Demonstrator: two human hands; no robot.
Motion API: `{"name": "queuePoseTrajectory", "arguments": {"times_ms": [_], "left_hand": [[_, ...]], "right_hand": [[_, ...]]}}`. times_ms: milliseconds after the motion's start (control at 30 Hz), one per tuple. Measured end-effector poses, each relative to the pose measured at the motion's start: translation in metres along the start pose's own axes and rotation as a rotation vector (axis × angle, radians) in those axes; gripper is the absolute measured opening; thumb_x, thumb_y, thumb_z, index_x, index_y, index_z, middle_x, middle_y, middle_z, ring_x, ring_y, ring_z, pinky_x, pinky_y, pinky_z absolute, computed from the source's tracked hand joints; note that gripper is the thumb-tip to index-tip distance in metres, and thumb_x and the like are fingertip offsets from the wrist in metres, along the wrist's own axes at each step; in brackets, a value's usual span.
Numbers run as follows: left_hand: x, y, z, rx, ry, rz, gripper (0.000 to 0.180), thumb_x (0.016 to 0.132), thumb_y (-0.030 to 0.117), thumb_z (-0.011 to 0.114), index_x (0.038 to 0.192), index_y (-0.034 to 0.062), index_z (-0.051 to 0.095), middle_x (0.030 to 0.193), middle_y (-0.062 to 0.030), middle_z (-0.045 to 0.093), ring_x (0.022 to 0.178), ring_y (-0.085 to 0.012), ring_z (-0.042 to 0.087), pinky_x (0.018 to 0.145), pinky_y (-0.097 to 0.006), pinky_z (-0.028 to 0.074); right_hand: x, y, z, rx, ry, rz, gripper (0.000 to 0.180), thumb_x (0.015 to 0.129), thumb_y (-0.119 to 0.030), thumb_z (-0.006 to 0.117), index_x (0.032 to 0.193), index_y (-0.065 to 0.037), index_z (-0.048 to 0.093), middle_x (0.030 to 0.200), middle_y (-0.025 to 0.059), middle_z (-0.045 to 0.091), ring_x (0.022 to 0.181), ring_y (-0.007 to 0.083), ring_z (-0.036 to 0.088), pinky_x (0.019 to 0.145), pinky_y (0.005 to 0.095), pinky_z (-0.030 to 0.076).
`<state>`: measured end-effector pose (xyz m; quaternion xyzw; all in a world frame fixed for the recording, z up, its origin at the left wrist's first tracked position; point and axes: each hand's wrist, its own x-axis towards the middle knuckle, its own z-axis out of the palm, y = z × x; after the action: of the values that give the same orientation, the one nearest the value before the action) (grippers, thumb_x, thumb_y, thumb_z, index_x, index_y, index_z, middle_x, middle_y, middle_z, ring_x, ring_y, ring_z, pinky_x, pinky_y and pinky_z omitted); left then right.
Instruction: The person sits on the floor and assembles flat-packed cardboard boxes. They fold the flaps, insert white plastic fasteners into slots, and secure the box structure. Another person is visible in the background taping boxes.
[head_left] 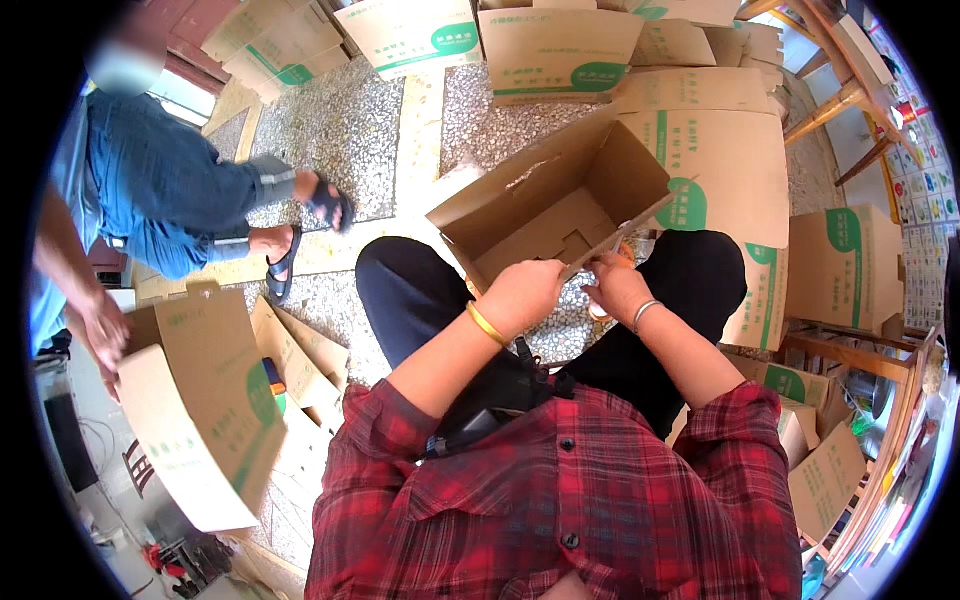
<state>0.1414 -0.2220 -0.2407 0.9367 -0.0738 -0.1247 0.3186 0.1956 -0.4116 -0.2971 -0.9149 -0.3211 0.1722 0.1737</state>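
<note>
- Head view, looking down: a seated person in a red plaid shirt holds an open cardboard box (560, 205) tipped on its side over the knees, its mouth facing them.
- The left hand (522, 292) is curled over the box's near lower edge, fingers closed on the cardboard.
- The right hand (617, 287) sits just beside it at the same edge, fingers pinched together around something orange, perhaps a tape roll; it is too hidden to tell for sure.
- My guess is the box is being put together, with the bottom flaps folded in and the near edge now being worked. The next move would call for a steady hold by the left hand while the right works along the seam.
- The box holds nothing; only its folded bottom flaps show inside.
- To the left, a second person in blue holds another cardboard carton (200, 410); its inside cannot be seen.
- More made-up boxes (560, 50) and flat ones lie on the speckled floor (340, 130), contents not visible.
</note>
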Motion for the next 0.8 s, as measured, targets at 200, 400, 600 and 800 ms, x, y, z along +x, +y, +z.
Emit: {"name": "queuePoseTrajectory", "arguments": {"times_ms": [200, 400, 600, 800], "left_hand": [[-0.016, 0.003, 0.024, 0.116, -0.096, -0.024, 0.023, 0.084, 0.017, 0.049, 0.095, -0.0015, 0.057, 0.074, -0.0212, 0.061, 0.070, -0.0364, 0.061, 0.064, -0.044, 0.049], [-0.035, 0.004, 0.024, -0.150, -0.388, 0.180, 0.053, 0.081, 0.022, 0.056, 0.121, -0.0087, 0.040, 0.105, -0.0306, 0.055, 0.097, -0.0376, 0.056, 0.085, -0.041, 0.045], [-0.030, -0.019, 0.024, -0.450, -0.604, 0.270, 0.086, 0.079, 0.044, 0.060, 0.132, -0.0122, 0.022, 0.131, -0.0292, 0.035, 0.121, -0.0357, 0.038, 0.101, -0.034, 0.031], [-0.007, -0.025, 0.021, -0.591, -0.678, 0.099, 0.102, 0.072, 0.054, 0.064, 0.136, -0.0095, 0.017, 0.139, -0.0271, 0.026, 0.128, -0.0319, 0.032, 0.104, -0.031, 0.027]], "right_hand": [[-0.014, 0.009, 0.013, -0.264, -0.213, -0.047, 0.019, 0.083, -0.024, 0.052, 0.090, -0.010, 0.064, 0.089, 0.0112, 0.062, 0.077, 0.0281, 0.062, 0.066, 0.0374, 0.050], [-0.031, 0.017, 0.019, -0.204, -0.206, -0.092, 0.021, 0.083, -0.015, 0.048, 0.093, -0.007, 0.064, 0.099, 0.0148, 0.062, 0.087, 0.0309, 0.061, 0.074, 0.0399, 0.049], [-0.028, 0.012, 0.012, -0.206, -0.202, -0.121, 0.025, 0.082, -0.015, 0.048, 0.101, -0.005, 0.061, 0.106, 0.0160, 0.060, 0.101, 0.0315, 0.055, 0.086, 0.0404, 0.043], [-0.025, 0.009, 0.010, -0.203, -0.184, -0.145, 0.023, 0.081, -0.013, 0.049, 0.099, -0.005, 0.062, 0.103, 0.0158, 0.060, 0.099, 0.0321, 0.055, 0.085, 0.0411, 0.042]]}}
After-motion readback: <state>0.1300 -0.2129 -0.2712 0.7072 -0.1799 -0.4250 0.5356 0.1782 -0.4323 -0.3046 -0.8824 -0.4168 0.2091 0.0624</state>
